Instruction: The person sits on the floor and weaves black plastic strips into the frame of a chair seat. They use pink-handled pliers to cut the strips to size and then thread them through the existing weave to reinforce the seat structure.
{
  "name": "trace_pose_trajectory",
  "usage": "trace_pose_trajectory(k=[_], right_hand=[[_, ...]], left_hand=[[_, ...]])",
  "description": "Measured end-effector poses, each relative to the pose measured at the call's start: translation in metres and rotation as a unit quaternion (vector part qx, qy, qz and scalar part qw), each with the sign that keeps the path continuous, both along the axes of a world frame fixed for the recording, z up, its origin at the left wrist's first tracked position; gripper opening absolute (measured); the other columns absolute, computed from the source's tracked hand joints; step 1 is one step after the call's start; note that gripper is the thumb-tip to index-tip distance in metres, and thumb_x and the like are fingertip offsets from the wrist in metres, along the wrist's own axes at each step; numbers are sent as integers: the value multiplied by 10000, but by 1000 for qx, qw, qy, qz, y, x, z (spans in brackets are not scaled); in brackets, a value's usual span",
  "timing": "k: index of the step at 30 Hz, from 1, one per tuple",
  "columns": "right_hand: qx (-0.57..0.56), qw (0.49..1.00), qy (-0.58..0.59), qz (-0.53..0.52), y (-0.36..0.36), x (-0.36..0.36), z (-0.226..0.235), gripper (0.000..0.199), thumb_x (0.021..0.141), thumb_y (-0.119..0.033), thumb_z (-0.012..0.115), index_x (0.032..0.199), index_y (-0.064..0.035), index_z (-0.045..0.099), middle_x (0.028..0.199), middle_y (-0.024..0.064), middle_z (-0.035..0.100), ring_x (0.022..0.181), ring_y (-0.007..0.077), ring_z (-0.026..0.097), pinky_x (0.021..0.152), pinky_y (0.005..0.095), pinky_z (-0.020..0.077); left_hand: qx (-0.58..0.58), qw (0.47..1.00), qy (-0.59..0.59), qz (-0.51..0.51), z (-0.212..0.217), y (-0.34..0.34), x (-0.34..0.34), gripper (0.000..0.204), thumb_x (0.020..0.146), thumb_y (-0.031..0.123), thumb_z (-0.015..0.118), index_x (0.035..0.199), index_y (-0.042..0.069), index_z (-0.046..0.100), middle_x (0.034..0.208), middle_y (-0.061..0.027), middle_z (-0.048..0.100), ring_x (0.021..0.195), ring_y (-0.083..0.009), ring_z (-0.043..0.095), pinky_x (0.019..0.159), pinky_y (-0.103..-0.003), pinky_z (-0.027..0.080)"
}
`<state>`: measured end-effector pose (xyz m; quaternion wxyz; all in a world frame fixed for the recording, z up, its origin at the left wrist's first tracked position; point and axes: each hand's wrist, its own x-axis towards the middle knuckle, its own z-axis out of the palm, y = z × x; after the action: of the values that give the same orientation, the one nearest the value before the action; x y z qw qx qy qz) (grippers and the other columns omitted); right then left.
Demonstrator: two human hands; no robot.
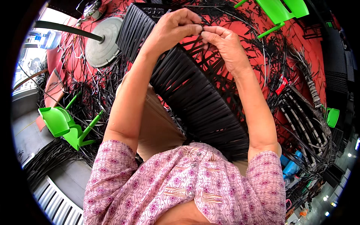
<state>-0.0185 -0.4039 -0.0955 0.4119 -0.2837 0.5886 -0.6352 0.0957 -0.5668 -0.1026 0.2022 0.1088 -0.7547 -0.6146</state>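
Note:
Both my hands meet above the far edge of a black woven frame [195, 90], wrapped in close rows of flat dark strips, that slants across my lap. My left hand [174, 30] pinches thumb and forefinger together at a small dark bit of strip [203, 28]. Facing it, my right hand [227, 47] has its thumb and forefinger closed at the same spot. Only a short piece of the strip shows between the fingertips; the rest is hidden. Loose strips hang below my right hand on the frame's open side.
Red floor covering [307, 71] lies under many scattered black strips [90, 82]. A round grey base with a pole [103, 41] stands at far left, near a metal kettle [92, 9]. Green plastic chairs [56, 120] sit left and far right. A strip-wound bundle [305, 120] lies right.

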Motion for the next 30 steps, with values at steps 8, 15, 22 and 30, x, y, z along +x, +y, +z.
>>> trace_pose_trajectory(k=[8, 15, 22, 30], right_hand=[[72, 996, 11, 45, 13, -3, -5, 220, 925, -200, 681, 1055, -23, 660, 856, 8, 687, 682, 43, 565, 584, 182, 420], [119, 970, 189, 97, 7, 6, -9, 188, 911, -163, 671, 1007, -1, 673, 794, -13, 650, 652, 58, 545, 592, 221, 461], [94, 946, 297, 94, 5, 11, -8, 210, 901, -183, 668, 993, 5, 681, 790, 23, 665, 678, 94, 591, 636, 258, 489], [93, 952, 281, 75, 5, 14, -7, 226, 880, -193, 667, 969, 14, 682, 801, 98, 706, 683, 154, 654, 671, 306, 521]], left_hand=[[-60, 984, -54, 157, -4, 46, 63, 119, 893, 100, 703, 951, -4, 693, 819, -11, 668, 740, -67, 590, 679, -230, 485], [-229, 931, -133, 251, -18, 94, 84, 133, 839, 103, 740, 908, 10, 674, 817, -98, 649, 719, -205, 659, 670, -302, 513], [-135, 955, -82, 249, -29, 96, 79, 159, 820, 76, 763, 892, 6, 639, 790, -61, 605, 671, -143, 590, 639, -274, 488], [-95, 968, -61, 224, -30, 92, 77, 178, 812, 49, 770, 895, 10, 617, 787, -30, 571, 678, -103, 544, 633, -254, 467]])
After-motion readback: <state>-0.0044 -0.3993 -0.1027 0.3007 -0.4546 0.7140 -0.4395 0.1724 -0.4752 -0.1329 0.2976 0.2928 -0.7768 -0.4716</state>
